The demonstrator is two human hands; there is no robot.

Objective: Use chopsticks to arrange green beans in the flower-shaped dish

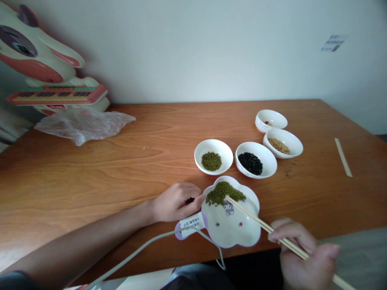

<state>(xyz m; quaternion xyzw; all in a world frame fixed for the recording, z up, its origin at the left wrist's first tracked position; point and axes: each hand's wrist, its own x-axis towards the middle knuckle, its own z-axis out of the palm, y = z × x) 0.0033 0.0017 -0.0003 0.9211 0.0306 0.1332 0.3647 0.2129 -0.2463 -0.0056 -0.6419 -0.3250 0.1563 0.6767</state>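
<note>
item: right hand [305, 251] gripping chopsticks [263, 224] over mung beans [225, 192] in flower-shaped dish [238, 233], left hand [175, 201] curled, steadying rim at 9 o'clock; step judged bean pick-up, needing fine pinch.

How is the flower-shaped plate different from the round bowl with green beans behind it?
The flower-shaped plate has wavy, petal-like edges and cartoon pictures; the round bowl is plain white. The plate is wider and shallower, the bowl smaller and deeper. The left hand touches the plate and the chopsticks in the right hand reach into it; nothing touches the bowl. Both hold green beans.
</note>
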